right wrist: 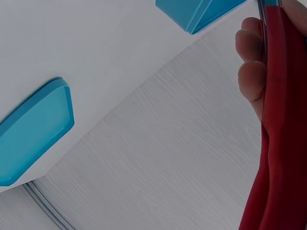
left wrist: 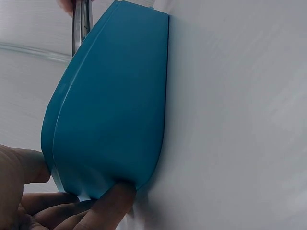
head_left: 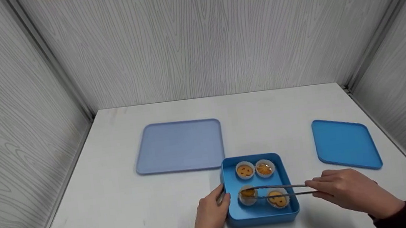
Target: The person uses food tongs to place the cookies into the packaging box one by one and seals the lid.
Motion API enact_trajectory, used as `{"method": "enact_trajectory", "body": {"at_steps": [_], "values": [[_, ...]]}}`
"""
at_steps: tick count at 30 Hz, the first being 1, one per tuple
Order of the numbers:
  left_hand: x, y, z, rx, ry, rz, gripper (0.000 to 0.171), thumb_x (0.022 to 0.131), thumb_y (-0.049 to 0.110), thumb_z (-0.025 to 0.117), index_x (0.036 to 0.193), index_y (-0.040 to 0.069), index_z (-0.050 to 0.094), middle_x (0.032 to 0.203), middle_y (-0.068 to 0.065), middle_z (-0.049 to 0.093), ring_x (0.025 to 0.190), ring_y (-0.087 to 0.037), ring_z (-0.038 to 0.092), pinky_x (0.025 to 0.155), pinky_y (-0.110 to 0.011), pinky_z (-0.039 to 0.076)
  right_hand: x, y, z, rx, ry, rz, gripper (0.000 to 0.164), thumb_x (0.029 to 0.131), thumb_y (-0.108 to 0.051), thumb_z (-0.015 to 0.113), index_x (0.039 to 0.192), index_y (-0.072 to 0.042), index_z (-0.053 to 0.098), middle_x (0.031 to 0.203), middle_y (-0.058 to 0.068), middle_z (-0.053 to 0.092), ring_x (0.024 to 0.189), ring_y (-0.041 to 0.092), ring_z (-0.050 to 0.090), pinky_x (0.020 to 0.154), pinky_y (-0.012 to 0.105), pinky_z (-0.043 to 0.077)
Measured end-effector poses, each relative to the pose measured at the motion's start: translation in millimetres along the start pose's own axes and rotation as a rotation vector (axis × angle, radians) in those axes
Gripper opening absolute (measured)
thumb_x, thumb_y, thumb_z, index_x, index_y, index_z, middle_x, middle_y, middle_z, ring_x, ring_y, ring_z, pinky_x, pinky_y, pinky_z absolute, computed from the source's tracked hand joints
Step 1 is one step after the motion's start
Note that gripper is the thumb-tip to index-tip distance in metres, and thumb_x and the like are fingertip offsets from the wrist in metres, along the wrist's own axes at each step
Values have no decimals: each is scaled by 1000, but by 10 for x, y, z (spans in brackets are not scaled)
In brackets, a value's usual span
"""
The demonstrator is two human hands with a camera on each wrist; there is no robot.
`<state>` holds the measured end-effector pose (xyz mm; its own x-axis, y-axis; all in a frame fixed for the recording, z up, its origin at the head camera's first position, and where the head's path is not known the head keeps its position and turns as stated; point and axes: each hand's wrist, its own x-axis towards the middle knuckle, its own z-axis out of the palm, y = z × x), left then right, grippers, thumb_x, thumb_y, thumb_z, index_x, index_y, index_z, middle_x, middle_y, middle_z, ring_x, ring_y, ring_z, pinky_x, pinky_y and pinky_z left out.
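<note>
On the left we see a pale purple tray (head_left: 180, 146) lying flat, its near right corner close by the box. Next comes the left hand (head_left: 210, 213), gripping the left side of the blue box (head_left: 262, 220), thumb at the rim and fingers bent against the outer wall; we take this as a brace, so that the light box does not slide. Inside stand four small cakes in paper cups, two side by side at the back and two nearer us. Over the front left cake (head_left: 247, 193) sit the tips of the metal tongs (head_left: 293, 185); we cannot tell whether they bite the cake or only touch it. The tongs come in nearly level from the right, crossing above the box's right wall and the front right cake (head_left: 277, 201), which both lie in their way, so a low angle leaves little spare room. The right hand (head_left: 342, 190) pinches the tongs well back, probably to stay outside the box. Farther right, a smaller blue tray (head_left: 346, 145) lies apart from everything, near the side wall.
</note>
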<state>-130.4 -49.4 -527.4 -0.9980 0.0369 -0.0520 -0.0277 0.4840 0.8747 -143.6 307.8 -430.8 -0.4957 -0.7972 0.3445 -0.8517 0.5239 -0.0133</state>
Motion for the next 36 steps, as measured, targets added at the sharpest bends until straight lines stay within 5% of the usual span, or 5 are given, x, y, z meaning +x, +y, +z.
{"method": "enact_trajectory", "body": {"at_steps": [21, 36], "values": [[-4, 11, 9, 0, 2, -15, 48, 102, 25, 62, 142, -1, 59, 139, -15, 64, 132, -35, 57, 110, -54, 46, -60, 31, -108, 35, -9, 64, 45, 70, -11, 92, 114, -14, 78, 84, -9, 73, 67, -4, 53, 57, 7, 45], [4, -2, 11, 3, 1, -5, 47, 102, 24, 61, 142, -1, 59, 140, -15, 63, 132, -33, 58, 109, -54, 47, -120, 112, -161, -28, 105, 109, 57, 64, -5, 92, 119, -12, 76, 94, -4, 77, 74, 7, 68, 60, 13, 54]]}}
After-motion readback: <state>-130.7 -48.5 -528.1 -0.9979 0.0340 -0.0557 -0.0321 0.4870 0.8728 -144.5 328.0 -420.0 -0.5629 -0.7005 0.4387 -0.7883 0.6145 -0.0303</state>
